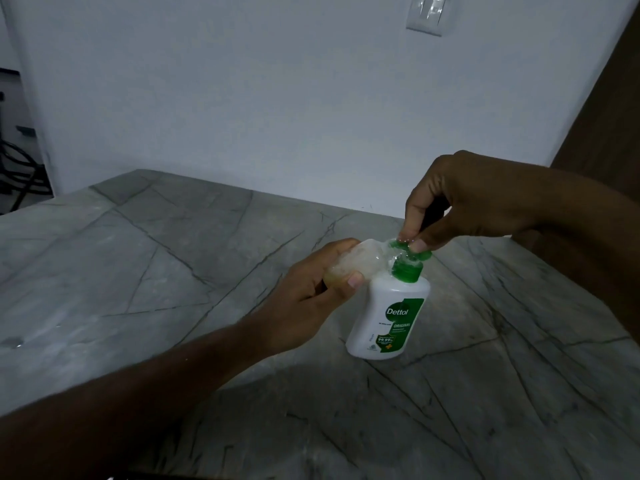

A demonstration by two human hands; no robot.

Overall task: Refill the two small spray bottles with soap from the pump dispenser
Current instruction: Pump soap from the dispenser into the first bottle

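The left hand (304,299) curls around a small clear spray bottle (353,263), tilting its mouth against the nozzle of the white pump dispenser (389,317) standing on the grey stone counter (173,254). The right hand (460,202) presses curled fingertips on the green pump head (410,249).

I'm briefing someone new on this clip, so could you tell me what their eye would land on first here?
First the white pump dispenser with its green top, standing right of centre on the grey veined counter. The right hand presses on its green pump head from above, while the left hand holds a small clear bottle tilted against the nozzle. A white wall switch sits top right.
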